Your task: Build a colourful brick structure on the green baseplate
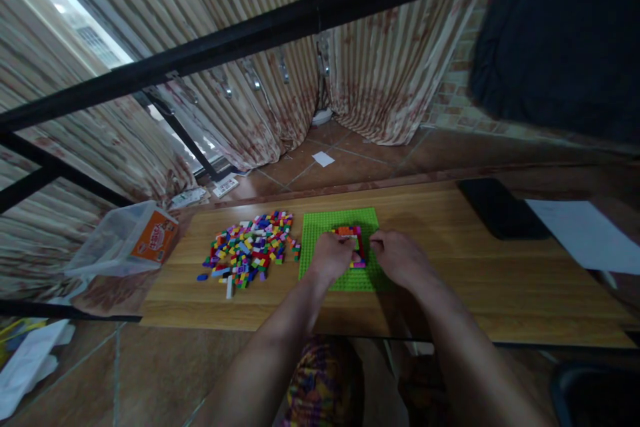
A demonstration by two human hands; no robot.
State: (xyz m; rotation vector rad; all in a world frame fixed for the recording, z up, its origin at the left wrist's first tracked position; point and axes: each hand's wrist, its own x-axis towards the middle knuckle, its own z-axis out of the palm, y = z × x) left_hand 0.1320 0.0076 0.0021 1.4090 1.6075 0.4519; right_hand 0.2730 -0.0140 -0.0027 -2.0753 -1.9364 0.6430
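Observation:
A bright green studded baseplate point(312, 225) lies on the wooden table. On it stands a small build of red, orange and pink toy bricks point(361, 248), partly covered by my left hand. My left hand point(334, 255) reaches over the build's left side with its fingers pinched together; what they hold, if anything, is hidden. To the right of the build, my right hand point(400, 259) hovers by the baseplate's right edge, apart from the bricks. Its fingers are curled closed, and whether a small piece sits in them does not show.
A spread pile of loose coloured bricks point(255, 247) lies left of the baseplate on the table point(280, 310). A clear plastic box point(113, 240) with an orange label stands beyond the left end. At the right lie a black flat object point(503, 210) and white paper point(585, 230).

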